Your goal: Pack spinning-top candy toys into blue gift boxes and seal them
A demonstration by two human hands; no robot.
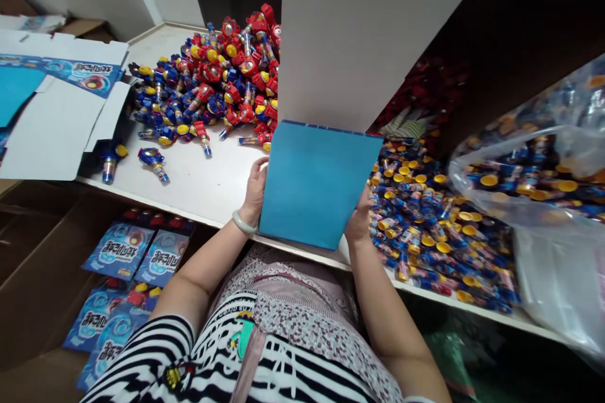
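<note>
A cardboard display box [319, 186] with a plain blue face and a tall white raised flap [350, 44] is at the table's front edge, before my body. My left hand [255, 192] grips its left side, fingers partly hidden behind the card. On the opposite side my right hand [359, 217] holds the edge, with most of its fingers out of sight. Behind and left of the box lies a heap of red and blue toys with clear tubes [222, 75]. To its right spread many small blue tubes with yellow caps [416, 220].
Flattened printed boxes [57, 119] overhang the table's left end, near two loose blue toys [154, 164]. Below left, an open carton [33, 321] holds several filled blue boxes [120, 252]. A clear plastic bag [548, 201] with more tubes stands at the right.
</note>
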